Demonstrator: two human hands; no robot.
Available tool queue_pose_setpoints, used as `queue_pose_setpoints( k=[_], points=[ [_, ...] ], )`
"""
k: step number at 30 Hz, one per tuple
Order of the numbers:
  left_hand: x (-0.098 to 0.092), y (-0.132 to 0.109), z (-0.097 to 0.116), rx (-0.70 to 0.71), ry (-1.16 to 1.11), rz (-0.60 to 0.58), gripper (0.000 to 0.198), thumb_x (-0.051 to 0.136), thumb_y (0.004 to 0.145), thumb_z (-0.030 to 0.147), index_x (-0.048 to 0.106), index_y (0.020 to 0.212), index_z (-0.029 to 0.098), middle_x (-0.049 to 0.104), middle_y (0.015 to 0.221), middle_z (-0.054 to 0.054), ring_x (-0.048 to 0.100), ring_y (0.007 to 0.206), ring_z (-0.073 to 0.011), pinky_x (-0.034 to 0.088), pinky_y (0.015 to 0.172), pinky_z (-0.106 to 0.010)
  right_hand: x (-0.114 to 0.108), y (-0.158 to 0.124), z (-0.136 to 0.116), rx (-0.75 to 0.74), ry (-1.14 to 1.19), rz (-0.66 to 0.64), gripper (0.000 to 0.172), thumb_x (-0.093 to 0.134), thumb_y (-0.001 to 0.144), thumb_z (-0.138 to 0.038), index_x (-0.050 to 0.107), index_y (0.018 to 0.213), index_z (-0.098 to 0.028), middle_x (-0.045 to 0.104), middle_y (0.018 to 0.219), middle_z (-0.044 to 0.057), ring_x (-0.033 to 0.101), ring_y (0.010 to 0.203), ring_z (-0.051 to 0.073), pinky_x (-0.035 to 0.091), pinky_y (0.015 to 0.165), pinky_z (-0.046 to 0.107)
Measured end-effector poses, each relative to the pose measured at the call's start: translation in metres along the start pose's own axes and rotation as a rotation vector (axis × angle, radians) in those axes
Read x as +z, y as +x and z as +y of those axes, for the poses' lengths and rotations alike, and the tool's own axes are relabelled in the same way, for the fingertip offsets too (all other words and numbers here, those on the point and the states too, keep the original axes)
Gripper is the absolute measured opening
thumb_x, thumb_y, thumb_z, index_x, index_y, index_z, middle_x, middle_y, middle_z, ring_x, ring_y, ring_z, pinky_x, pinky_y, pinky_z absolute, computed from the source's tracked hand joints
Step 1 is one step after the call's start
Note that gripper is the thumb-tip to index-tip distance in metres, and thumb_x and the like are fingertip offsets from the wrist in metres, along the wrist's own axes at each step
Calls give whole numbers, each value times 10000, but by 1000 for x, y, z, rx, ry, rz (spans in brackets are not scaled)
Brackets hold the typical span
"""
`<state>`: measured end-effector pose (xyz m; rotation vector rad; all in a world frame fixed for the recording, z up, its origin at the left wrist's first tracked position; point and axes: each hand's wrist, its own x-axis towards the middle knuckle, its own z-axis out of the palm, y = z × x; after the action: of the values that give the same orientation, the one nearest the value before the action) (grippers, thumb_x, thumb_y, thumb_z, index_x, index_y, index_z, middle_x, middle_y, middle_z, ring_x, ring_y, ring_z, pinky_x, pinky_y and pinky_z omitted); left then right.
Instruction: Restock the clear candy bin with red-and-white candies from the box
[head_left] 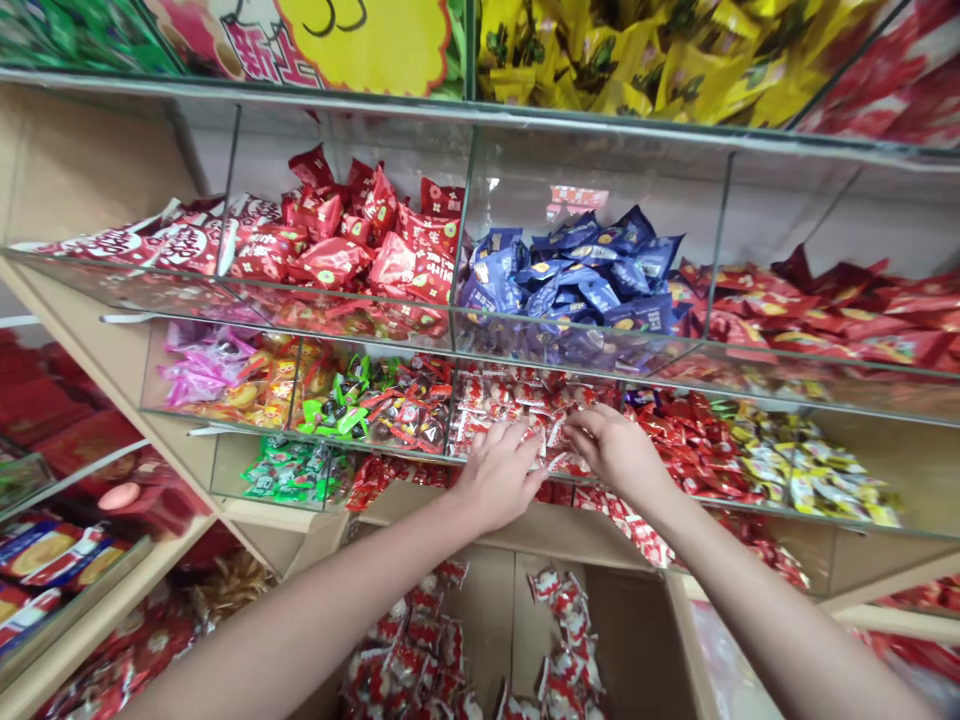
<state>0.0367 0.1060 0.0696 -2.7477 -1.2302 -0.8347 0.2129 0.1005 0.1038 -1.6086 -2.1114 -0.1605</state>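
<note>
Sweet-shop bins; both hands (559,460) in red-white candies (510,400), jumbled

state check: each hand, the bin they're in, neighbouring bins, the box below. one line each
left hand: fingers spread, resting on the red-and-white candies
right hand: fingers curled into the same candies; grip cannot be told
red-and-white candy bin: open-topped, well filled
blue packet bin: heaped
green candy bin: partly filled
cardboard box: open, candies lying inside

Fingertips (525,432) buried among candies (517,400)
</note>
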Motion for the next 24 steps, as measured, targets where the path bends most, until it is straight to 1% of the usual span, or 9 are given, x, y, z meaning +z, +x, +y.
queue_pose_setpoints(
  k=[3,5,8,10,13,16,18,21,24],
  points=[
    [-8,8,2,2,-205,89,464,455,818,246,364,1253,113,391,1329,-138,318,1224,-239,280,1001,-431,-7,-14,-2,58,255,217,204,467,820,-285,631,837,-165,613,829,68,558,763,168,422,720,276],
    [-14,13,5,-21,-406,102,504,483,809,279,346,1262,107,416,1310,-145,373,1194,-227,307,994,-403,-8,-26,-7,169,526,285,194,523,786,-330,631,802,-171,612,745,39,540,659,145,426,631,266],
    [-21,17,13,-101,-752,-64,349,473,818,316,491,1121,144,594,1083,-95,559,958,-192,447,832,-341,1,-40,-16,376,982,271,206,594,728,-372,624,778,-174,534,541,-34,432,459,82,349,448,207],
    [-20,15,17,-168,-906,-175,277,438,834,332,547,1009,147,635,933,-63,596,805,-164,481,711,-300,12,-47,-22,504,1216,266,218,628,698,-373,617,769,-167,470,456,-68,359,397,53,279,390,176],
    [-12,9,21,-205,-1047,-223,295,497,800,341,528,1033,163,625,955,-49,590,793,-157,477,677,-278,26,-52,-28,665,1451,281,240,663,660,-370,611,740,-151,479,437,-67,336,380,37,226,353,150],
    [-1,4,20,-226,-1061,-197,301,580,743,311,536,1000,160,618,947,-49,571,842,-167,456,712,-273,32,-57,-34,732,1582,245,255,685,634,-364,605,717,-137,537,491,-38,393,414,42,249,350,137],
    [2,3,18,-318,-1068,-185,304,569,749,297,517,1008,147,614,916,-58,571,810,-161,448,665,-261,33,-62,-36,727,1610,204,257,684,638,-365,596,717,-137,566,550,-24,423,437,44,274,360,134],
    [0,5,16,-439,-1156,-219,370,557,758,282,444,1083,147,609,880,-54,576,723,-134,423,577,-230,36,-73,-35,680,1555,194,252,656,670,-376,570,739,-150,547,536,-42,385,400,34,271,357,138],
    [-7,11,13,-465,-1180,-241,325,570,750,275,478,1033,145,612,791,-26,570,673,-116,414,585,-229,43,-83,-28,670,1437,215,267,655,667,-377,556,787,-161,505,506,-63,370,392,41,273,355,144]
  ],
)
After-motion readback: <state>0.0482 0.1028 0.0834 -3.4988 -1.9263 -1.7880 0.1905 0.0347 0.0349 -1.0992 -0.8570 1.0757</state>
